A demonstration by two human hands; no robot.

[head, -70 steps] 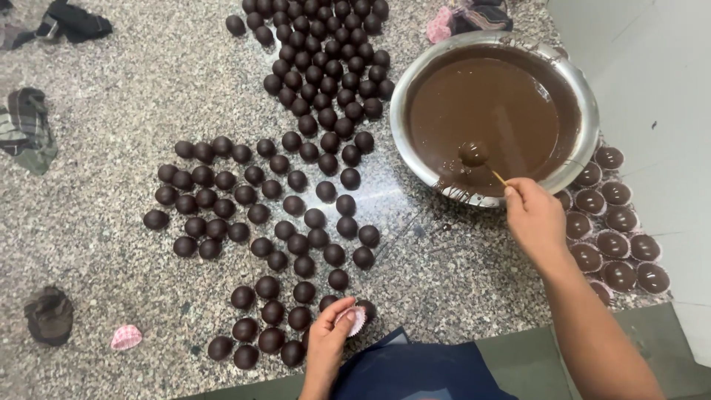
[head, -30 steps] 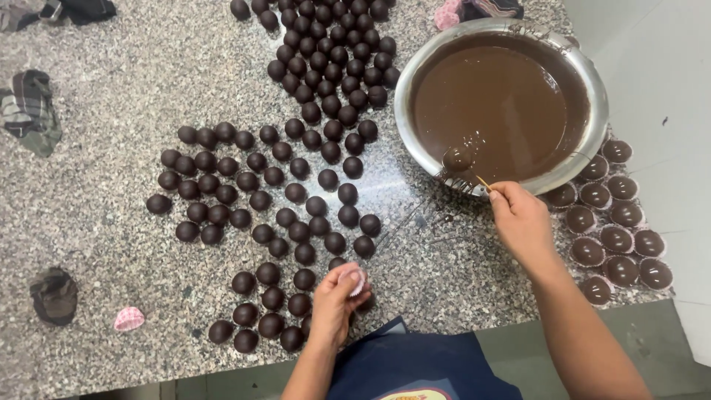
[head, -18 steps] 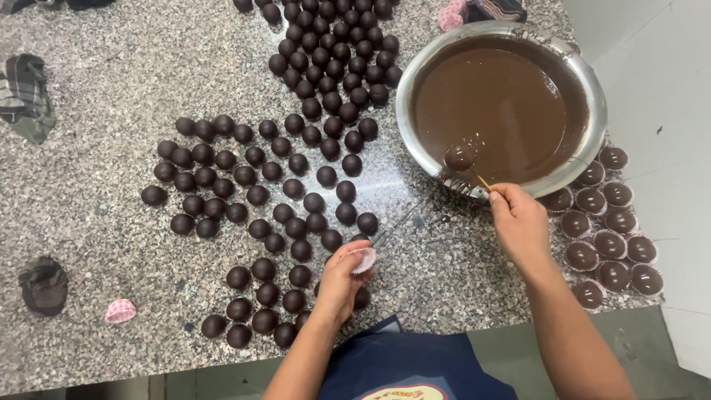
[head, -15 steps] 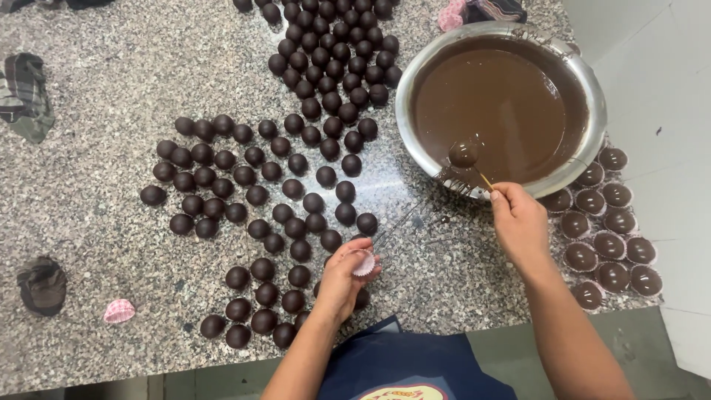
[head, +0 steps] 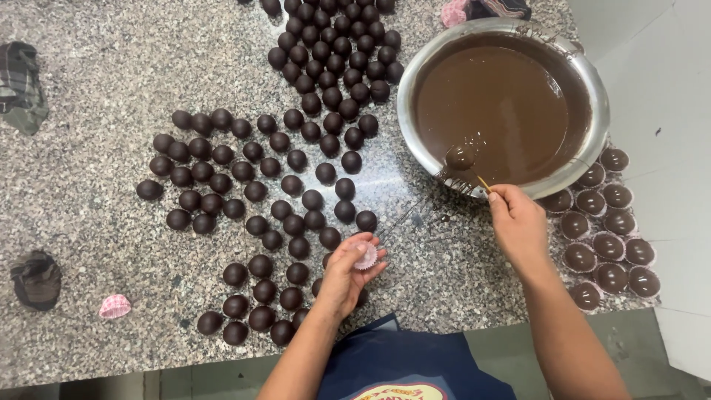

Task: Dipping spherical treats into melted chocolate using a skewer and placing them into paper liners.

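Note:
My right hand (head: 518, 226) pinches a thin stick (head: 481, 181) whose tip carries a chocolate-coated ball (head: 460, 156) at the near rim of a steel bowl (head: 596, 141) full of melted chocolate. My left hand (head: 348, 274) holds a small pink paper cup (head: 365, 256) above the nearest dark balls. Many dark chocolate balls (head: 289, 185) lie spread over the speckled granite counter (head: 96, 126). To the right of the bowl, several coated balls sit in paper cups (head: 603, 244).
A loose pink paper cup (head: 115, 306) lies at the counter's near left. Dark crumpled cloths (head: 37, 278) rest at the left edge, another cloth (head: 21, 78) at the upper left. A white surface (head: 659, 67) lies right of the counter. A blue apron (head: 407, 367) shows at the bottom.
My left hand lifted with the pink cup from the near balls toward the middle of the counter. My right hand kept the stick and ball at the bowl's near rim.

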